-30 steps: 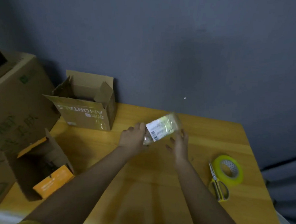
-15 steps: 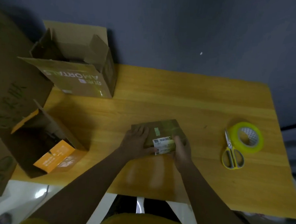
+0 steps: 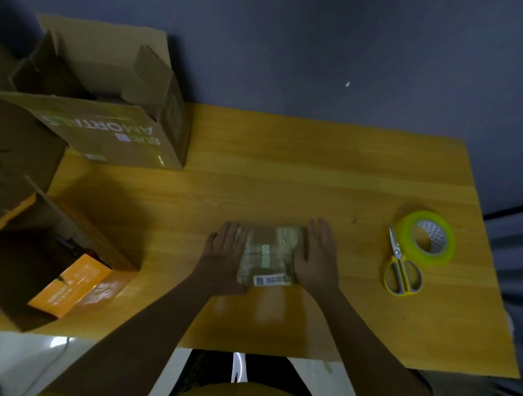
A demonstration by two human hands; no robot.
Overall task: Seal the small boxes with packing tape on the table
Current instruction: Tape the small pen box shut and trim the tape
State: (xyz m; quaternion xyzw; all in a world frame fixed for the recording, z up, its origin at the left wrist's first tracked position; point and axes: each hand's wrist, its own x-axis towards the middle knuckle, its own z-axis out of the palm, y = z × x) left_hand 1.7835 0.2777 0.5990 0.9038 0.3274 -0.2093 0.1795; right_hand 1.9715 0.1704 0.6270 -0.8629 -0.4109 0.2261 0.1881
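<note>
Small box (image 3: 268, 254), tape-wrapped w/ barcode label on near edge, lies flat on wooden table (image 3: 286, 169), centre-front, directly btwn both hands. Left hand (image 3: 225, 256) rests flat against box's left side, fingers straight, pointing away from the person. Right hand (image 3: 318, 255) rests flat against right side, fingers straight, together. Neither hand curls round it. Packing tape roll (image 3: 425, 236) and yellow-handled scissors (image 3: 400, 265) lie side by side, touching, well apart to right of right hand. Open cartons (image 3: 106, 123) stand at table's left.

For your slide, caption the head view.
Both hands flat on a small box; tape roll and scissors alongside.
</note>
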